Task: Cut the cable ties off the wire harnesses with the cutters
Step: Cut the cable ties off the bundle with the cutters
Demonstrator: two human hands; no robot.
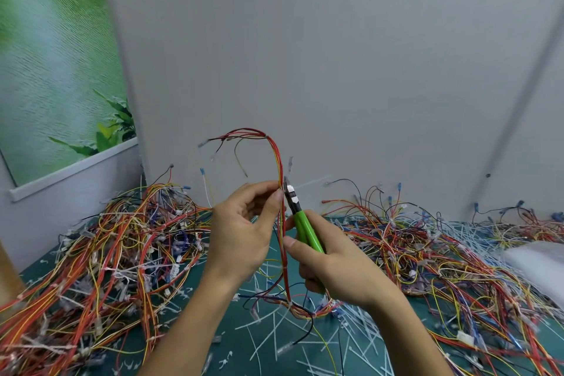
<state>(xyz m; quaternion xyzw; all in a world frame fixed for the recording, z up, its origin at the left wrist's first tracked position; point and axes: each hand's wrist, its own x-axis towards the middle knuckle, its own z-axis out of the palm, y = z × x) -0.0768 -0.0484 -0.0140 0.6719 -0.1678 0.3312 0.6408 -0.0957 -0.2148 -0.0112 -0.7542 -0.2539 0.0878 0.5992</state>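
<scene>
My left hand (244, 223) pinches a wire harness (276, 159) of red, yellow and black wires and holds it upright above the table. The harness arches over to the left at the top, and its lower end trails down onto the mat. My right hand (329, 259) grips green-handled cutters (302, 223). Their metal jaws point up and touch the harness just beside my left fingertips. A thin white cable tie (311, 181) sticks out to the right from the harness at the jaws.
A big tangled pile of harnesses (116, 253) lies at the left, another pile (427, 253) at the right. Several cut white ties (274, 336) litter the green mat (235, 327). A grey wall (335, 70) stands close behind. A white bag (537, 262) sits at the right edge.
</scene>
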